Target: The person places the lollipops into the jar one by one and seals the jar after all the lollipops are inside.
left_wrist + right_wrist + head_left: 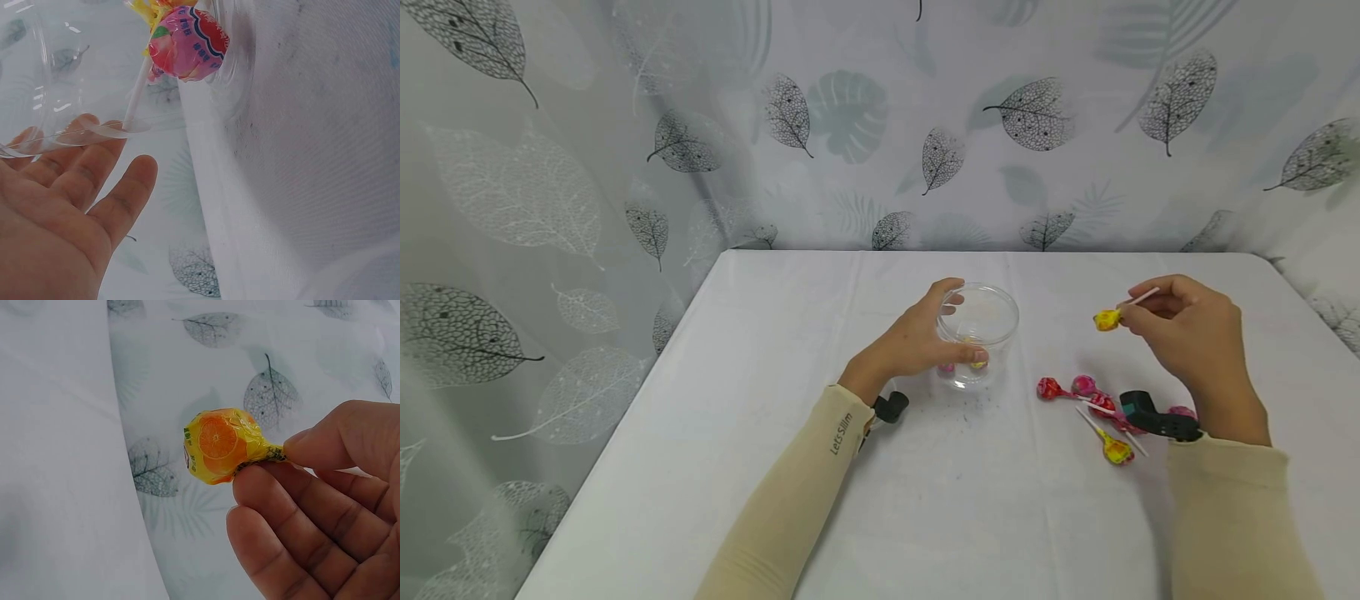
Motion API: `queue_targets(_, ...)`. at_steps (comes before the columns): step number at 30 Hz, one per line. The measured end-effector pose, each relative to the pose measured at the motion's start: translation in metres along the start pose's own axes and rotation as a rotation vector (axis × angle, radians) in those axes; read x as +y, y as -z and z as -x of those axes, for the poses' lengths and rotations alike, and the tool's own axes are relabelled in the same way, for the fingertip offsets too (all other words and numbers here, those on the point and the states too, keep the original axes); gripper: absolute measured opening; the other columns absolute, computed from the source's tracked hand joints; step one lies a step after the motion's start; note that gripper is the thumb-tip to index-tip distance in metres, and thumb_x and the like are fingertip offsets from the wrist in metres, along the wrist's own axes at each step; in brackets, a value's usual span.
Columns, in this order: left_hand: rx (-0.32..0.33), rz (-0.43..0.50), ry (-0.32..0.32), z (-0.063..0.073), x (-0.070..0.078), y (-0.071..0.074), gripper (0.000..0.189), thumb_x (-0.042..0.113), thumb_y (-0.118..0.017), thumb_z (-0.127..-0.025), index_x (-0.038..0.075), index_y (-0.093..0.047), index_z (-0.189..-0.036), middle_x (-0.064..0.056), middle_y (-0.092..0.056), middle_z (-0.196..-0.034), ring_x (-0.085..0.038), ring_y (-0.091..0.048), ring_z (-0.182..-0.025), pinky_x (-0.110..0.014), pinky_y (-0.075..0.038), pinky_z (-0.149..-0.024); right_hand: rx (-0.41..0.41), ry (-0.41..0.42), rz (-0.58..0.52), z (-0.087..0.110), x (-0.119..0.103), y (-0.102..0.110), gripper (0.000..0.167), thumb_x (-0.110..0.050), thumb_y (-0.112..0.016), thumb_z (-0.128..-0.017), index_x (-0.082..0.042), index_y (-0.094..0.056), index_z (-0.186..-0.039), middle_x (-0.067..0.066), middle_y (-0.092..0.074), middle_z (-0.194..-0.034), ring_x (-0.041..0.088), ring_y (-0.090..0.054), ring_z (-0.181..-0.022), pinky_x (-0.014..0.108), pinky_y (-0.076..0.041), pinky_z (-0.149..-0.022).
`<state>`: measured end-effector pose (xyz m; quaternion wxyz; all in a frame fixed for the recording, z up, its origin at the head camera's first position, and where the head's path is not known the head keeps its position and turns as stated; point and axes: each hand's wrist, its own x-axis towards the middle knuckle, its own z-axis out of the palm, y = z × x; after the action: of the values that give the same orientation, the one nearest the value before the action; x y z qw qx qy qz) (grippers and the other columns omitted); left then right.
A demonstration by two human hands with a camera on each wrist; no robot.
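My left hand (917, 337) grips a clear round plastic jar (997, 329), thumb on the near side and fingers round the back. Inside the jar lie a pink-wrapped lollipop (187, 47) and a yellow one, near its bottom. To the right of the jar, my right hand (1198, 329) pinches a yellow lollipop (219, 444) by the twisted wrapper just below its candy head. An orange slice is printed on that wrapper. The candy points left toward the jar, and its white stick slants up over the fingers.
On the white-covered table (925, 500), several lollipops lie in a loose pile below my right hand, among them a red one (1049, 388) and a yellow one (1117, 451). A leaf-patterned curtain (850, 200) hangs behind the far edge and along the left side.
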<state>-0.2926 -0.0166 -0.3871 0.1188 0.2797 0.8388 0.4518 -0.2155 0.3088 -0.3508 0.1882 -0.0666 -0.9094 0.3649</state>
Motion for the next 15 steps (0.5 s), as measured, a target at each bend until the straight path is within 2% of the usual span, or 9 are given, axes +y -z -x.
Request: queue_targets(15,0.005,-0.012,-0.006,0.001,0.001,0.000,0.108,0.049,-0.089,-0.080,0.029,-0.022,-0.163,0.001,-0.047,-0.158,-0.020,-0.045,-0.146,-0.052,-0.040,-0.115,0.025,0.042,-0.013,0.002,-0.011,-0.003,0.026,-0.028,-0.068,-0.100,-0.007,-0.070,-0.115,-0.048,-0.052,-0.073,-0.019,-0.055,-0.069,0.017,-0.043,-0.060)
